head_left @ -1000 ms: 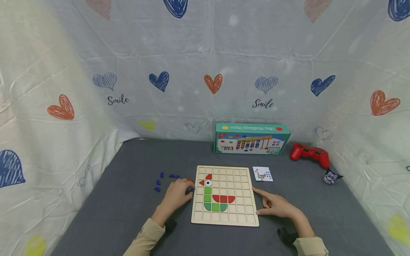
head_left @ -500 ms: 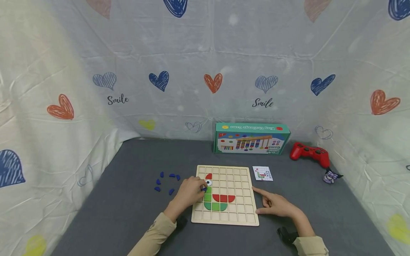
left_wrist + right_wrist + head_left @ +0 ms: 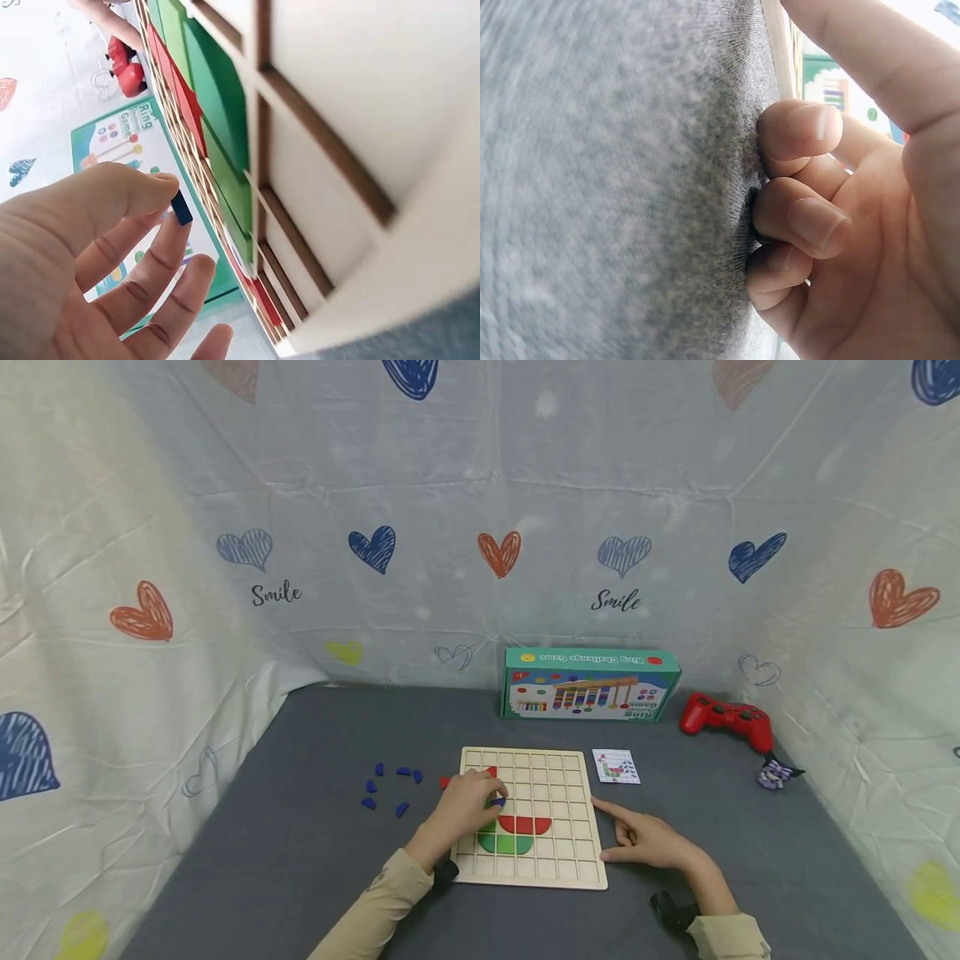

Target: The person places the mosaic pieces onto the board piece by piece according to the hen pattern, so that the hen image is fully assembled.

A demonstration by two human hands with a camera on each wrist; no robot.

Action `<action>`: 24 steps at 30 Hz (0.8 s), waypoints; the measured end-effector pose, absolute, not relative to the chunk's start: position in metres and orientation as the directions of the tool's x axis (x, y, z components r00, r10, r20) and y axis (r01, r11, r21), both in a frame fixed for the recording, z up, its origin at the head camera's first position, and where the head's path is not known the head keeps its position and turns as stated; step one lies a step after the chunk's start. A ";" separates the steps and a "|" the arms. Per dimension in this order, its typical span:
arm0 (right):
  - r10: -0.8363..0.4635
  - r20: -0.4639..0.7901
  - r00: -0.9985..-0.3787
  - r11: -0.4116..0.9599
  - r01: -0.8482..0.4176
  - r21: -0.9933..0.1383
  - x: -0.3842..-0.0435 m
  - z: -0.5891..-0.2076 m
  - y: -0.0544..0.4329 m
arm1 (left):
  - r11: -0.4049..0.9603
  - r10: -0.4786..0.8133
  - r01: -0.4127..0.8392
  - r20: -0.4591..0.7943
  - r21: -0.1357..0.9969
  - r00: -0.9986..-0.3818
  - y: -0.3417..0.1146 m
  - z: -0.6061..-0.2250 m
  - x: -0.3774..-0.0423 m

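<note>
My left hand point(image 3: 467, 803) reaches over the left part of a wooden grid board point(image 3: 558, 870). Between thumb and finger it pinches a small blue puzzle piece point(image 3: 181, 209), held above the grid. Set into the board are a row of red pieces point(image 3: 524, 825) and, below it, green pieces point(image 3: 506, 844). The hand covers the upper green squares and the eye piece in the head view. My right hand point(image 3: 648, 841) rests on the table at the board's right side, its straight index finger and thumb touching the edge, while the other fingers are bent against the cloth.
Several loose blue pieces point(image 3: 402, 809) lie on the dark table left of the board, with a red piece point(image 3: 445, 782) by its edge. Behind the board are a pattern card point(image 3: 617, 767), a green game box point(image 3: 590, 685) and a red game controller point(image 3: 726, 720).
My left hand has moved right from the loose pieces beside the board to above the grid, carrying the blue puzzle piece. My right hand has stayed at the board's edge.
</note>
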State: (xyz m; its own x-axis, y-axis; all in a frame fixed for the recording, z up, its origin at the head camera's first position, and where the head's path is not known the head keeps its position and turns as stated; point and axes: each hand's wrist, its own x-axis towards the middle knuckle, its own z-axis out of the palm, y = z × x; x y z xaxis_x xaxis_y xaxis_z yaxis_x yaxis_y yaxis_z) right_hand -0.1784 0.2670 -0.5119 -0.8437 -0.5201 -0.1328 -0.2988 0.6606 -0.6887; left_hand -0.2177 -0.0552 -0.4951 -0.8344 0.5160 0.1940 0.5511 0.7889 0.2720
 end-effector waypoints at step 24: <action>-0.519 -0.131 -0.844 0.674 -0.311 -0.670 -0.179 -0.512 0.267 | 0.703 0.587 0.592 0.147 0.395 -0.796 -0.015 -0.491 -0.228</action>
State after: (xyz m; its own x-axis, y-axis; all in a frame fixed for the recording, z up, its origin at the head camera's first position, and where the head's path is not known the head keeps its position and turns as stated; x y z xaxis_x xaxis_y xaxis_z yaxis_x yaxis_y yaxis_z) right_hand -0.1790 0.2665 -0.5120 -0.8444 -0.5195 -0.1307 -0.3111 0.6742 -0.6698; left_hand -0.2279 -0.0149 -0.4912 -0.7958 0.5875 0.1469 0.5916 0.7025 0.3955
